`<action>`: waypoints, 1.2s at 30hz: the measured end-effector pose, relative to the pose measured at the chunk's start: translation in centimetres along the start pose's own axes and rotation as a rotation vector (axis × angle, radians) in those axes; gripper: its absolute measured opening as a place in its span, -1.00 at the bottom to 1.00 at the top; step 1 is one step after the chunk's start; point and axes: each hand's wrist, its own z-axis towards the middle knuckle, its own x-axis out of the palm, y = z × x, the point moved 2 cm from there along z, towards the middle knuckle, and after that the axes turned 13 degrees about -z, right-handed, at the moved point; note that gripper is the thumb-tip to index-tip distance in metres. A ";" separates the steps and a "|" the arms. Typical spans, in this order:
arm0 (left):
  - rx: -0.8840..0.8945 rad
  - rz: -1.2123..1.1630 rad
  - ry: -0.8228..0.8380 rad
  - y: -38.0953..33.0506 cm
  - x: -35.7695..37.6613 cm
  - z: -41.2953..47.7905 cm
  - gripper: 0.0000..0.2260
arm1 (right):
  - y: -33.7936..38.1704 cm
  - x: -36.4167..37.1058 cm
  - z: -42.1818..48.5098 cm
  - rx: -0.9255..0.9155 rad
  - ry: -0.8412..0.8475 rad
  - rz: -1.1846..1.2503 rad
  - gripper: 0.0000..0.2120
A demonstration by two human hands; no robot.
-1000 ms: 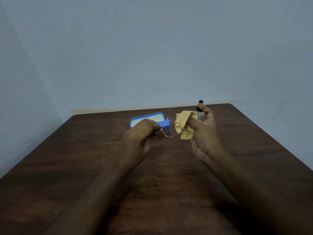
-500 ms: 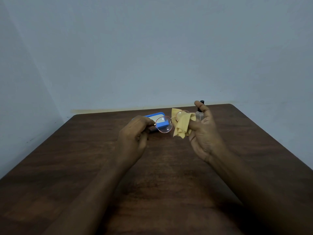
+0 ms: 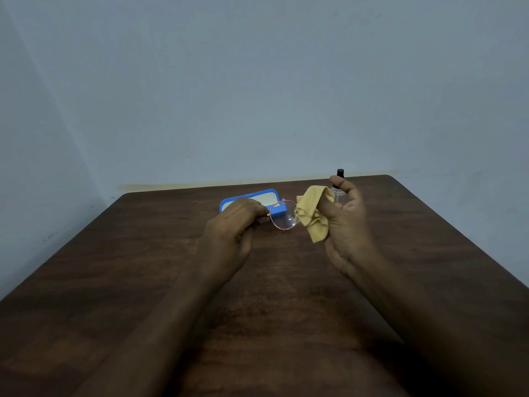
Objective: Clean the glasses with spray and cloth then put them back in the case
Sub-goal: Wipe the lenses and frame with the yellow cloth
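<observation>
Just in front of the open blue case [image 3: 249,199], the left hand [image 3: 229,236] pinches the glasses [image 3: 283,216], long axis running rightward into the yellow cloth [image 3: 313,216] clutched by the nearer right hand [image 3: 347,224].

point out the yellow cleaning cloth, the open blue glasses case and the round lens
yellow cleaning cloth [image 3: 315,216], head view, middle folds
open blue glasses case [image 3: 277,214], head view, front wall
round lens [image 3: 284,219], head view, glass centre

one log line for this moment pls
step: wiping lens | left hand: holds glasses | right hand: holds cloth on glasses | case: open on table | spray: behind right hand
</observation>
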 end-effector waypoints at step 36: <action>-0.101 0.033 -0.101 1.3 0.0 -0.2 -0.73 | 0.5 -0.5 0.2 -0.036 0.044 -0.282 -0.35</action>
